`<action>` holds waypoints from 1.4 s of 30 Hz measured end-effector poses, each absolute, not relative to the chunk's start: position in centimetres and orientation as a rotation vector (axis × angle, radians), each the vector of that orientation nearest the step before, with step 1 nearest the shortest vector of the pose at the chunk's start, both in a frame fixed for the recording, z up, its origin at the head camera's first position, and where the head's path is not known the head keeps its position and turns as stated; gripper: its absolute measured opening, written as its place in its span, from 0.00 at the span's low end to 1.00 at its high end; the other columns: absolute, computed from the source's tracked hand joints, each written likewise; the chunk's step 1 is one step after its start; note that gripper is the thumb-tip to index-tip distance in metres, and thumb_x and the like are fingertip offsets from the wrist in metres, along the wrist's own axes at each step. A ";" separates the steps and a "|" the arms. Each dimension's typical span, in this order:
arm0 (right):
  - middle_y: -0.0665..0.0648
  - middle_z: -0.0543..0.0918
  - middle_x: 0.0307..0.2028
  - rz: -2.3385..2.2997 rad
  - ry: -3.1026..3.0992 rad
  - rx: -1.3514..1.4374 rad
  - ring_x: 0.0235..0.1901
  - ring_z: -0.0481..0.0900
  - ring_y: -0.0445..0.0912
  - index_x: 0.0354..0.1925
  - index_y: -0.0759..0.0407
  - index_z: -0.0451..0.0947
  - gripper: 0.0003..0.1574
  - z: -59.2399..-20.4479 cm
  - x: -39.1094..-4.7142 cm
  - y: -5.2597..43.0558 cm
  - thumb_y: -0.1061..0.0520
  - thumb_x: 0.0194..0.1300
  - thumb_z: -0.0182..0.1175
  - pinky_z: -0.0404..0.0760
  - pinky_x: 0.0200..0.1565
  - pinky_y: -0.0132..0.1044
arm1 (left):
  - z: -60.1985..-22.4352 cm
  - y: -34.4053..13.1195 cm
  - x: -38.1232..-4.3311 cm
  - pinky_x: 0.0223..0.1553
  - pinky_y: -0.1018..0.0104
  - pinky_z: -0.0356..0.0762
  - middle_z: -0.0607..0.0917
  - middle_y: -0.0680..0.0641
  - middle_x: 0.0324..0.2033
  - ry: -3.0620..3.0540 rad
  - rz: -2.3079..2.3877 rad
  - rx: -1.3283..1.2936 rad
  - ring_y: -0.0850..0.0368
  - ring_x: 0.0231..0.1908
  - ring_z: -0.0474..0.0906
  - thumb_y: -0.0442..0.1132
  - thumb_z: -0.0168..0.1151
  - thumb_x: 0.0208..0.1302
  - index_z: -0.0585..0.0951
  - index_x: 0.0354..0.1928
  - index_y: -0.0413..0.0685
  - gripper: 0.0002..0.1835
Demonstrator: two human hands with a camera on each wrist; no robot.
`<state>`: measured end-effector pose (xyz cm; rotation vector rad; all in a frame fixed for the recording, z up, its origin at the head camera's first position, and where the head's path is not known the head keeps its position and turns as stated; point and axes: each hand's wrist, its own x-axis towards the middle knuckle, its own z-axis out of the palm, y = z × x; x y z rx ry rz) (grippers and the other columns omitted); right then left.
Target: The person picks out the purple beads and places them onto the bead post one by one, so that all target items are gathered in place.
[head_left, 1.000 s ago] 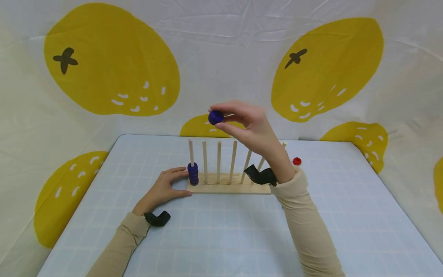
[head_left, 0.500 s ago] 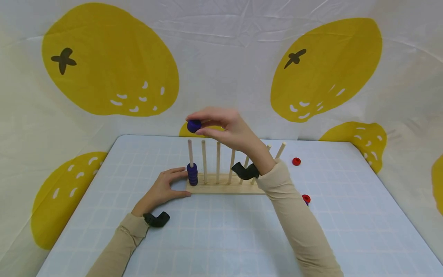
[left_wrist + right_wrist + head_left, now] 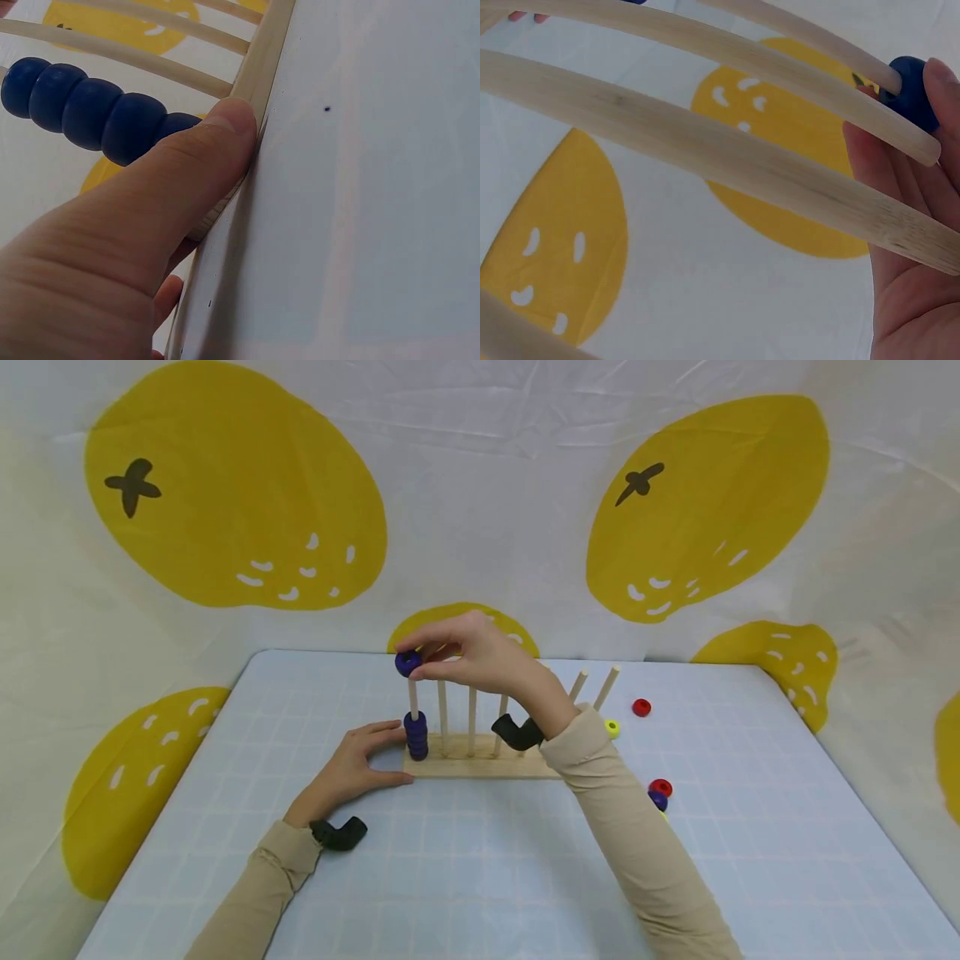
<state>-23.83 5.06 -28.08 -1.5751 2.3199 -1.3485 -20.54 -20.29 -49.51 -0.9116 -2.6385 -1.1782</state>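
A wooden peg stand (image 3: 480,767) with a row of upright pegs stands on the table. Thumb in front and fingers behind, my left hand (image 3: 360,771) grips the left end of its base. Several dark blue beads (image 3: 93,112) are stacked on the leftmost peg, right beside that hand. My right hand (image 3: 477,653) pinches another dark blue bead (image 3: 408,663) between thumb and fingertips at the top of this same peg. In the right wrist view, the peg's tip meets the bead (image 3: 913,94). My right hand and forearm hide parts of the right-hand pegs.
To the right of the stand lie a red bead (image 3: 641,707) and a yellow bead (image 3: 612,728). Nearer, beside my right sleeve, another red bead (image 3: 661,787) and a blue bead (image 3: 657,801) sit close together, with some yellow partly hidden there. A lemon-print cloth (image 3: 480,485) hangs behind.
My right hand has carried the blue bead left and down, from above the middle of the stand to the leftmost peg's top. My left hand stays at the base.
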 end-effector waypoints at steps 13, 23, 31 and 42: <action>0.53 0.86 0.44 -1.188 2.442 -1.486 0.41 0.84 0.39 0.51 0.62 0.83 0.18 -27.9 -23.5 5.1 0.60 0.62 0.70 0.82 0.47 0.30 | -49.3 -20.3 -20.4 0.64 0.37 0.62 0.79 0.45 0.61 -2.647 -1.201 -0.897 0.41 0.65 0.69 0.50 0.81 0.46 0.81 0.60 0.51 0.36; 0.56 0.87 0.41 -1.452 2.366 -1.543 0.40 0.85 0.43 0.45 0.67 0.84 0.13 -28.3 -23.7 5.1 0.64 0.61 0.69 0.83 0.47 0.35 | -49.4 -20.3 -20.5 0.63 0.37 0.63 0.79 0.44 0.62 -2.649 -1.196 -0.890 0.41 0.65 0.70 0.51 0.82 0.46 0.82 0.60 0.51 0.37; 0.55 0.88 0.41 -1.650 2.429 -1.535 0.40 0.85 0.41 0.43 0.64 0.86 0.08 -27.4 -22.8 6.0 0.64 0.65 0.65 0.84 0.45 0.37 | -49.5 -20.4 -20.6 0.64 0.37 0.63 0.79 0.45 0.61 -2.650 -1.184 -0.889 0.42 0.65 0.70 0.52 0.82 0.45 0.82 0.60 0.53 0.37; 0.55 0.88 0.40 -1.659 2.480 -1.688 0.41 0.85 0.44 0.43 0.65 0.85 0.11 -26.2 -20.8 9.6 0.71 0.62 0.65 0.85 0.45 0.39 | -49.4 -20.4 -20.5 0.64 0.37 0.62 0.79 0.44 0.61 -2.641 -1.189 -0.894 0.42 0.64 0.70 0.50 0.82 0.44 0.82 0.59 0.52 0.36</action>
